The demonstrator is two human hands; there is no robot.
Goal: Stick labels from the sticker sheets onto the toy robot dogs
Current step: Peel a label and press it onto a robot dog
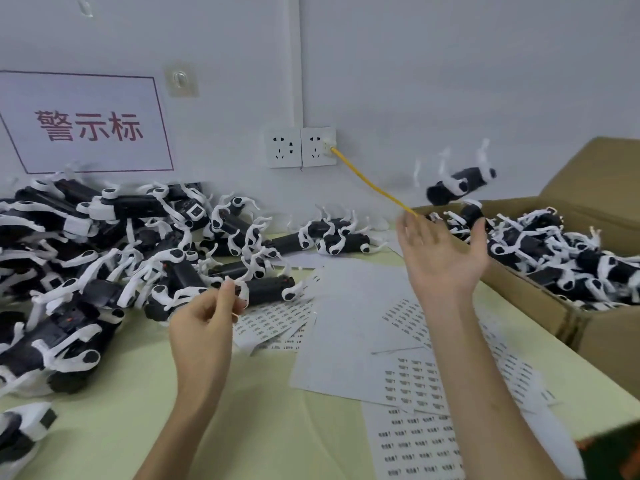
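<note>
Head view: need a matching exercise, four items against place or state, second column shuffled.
1. right hand
2. left hand
3. yellow cable
4. sticker sheets

a. plugged into the wall socket
b. spread on the table
c. open, holding nothing
d. pinching the white leg of a toy dog

Pairs: 1-c, 2-d, 3-a, 4-b

Black-and-white toy dogs (114, 237) lie on a pale yellow-green table (121, 403) with white sticker sheets (346, 341) (black-printed rows).

Black-and-white toy dog (460, 185), apparently midair
</note>
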